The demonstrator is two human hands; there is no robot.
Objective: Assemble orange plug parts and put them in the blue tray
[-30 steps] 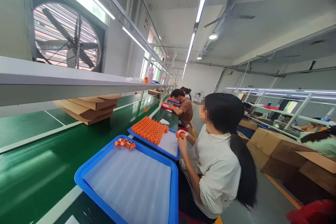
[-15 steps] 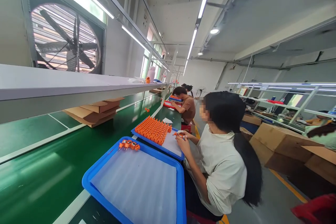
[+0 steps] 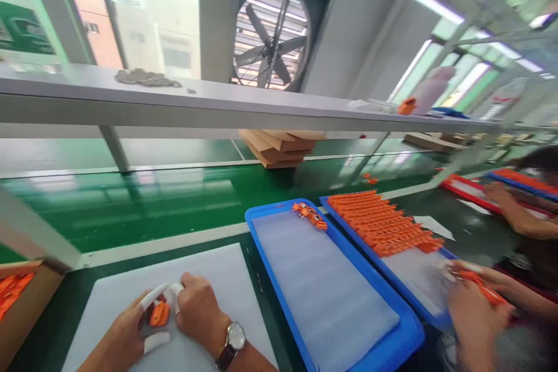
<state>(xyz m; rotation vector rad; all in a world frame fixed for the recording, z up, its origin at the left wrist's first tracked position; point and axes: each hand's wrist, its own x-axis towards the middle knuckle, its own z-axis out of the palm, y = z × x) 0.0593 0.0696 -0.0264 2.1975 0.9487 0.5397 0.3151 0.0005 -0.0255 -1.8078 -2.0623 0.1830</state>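
My left hand (image 3: 124, 334) wears white covers on its thumb and a finger. It is curled around a small orange plastic part (image 3: 160, 313) with a dark area at its top. Close against it on the right is my right hand (image 3: 198, 308), its fingers bent and pressed together at the left fingertips, with a white cover on one finger. What the right fingers pinch, if anything, is hidden. A wristwatch (image 3: 236, 337) is on the right wrist. Both hands are over a white sheet (image 3: 218, 267) on the dark green bench.
Right of the sheet lies a blue tray (image 3: 279, 302) with several orange parts (image 3: 309, 215) at its far end. Another blue tray (image 3: 349, 226) holds rows of orange parts. A co-worker's hands (image 3: 475, 302) hold an orange part. A cardboard box (image 3: 30, 314) of orange parts stands left; a shelf (image 3: 209, 104) crosses ahead.
The view has swung left and down, away from the seated co-worker. My hands, the white sheet and the box of orange parts have come into view.
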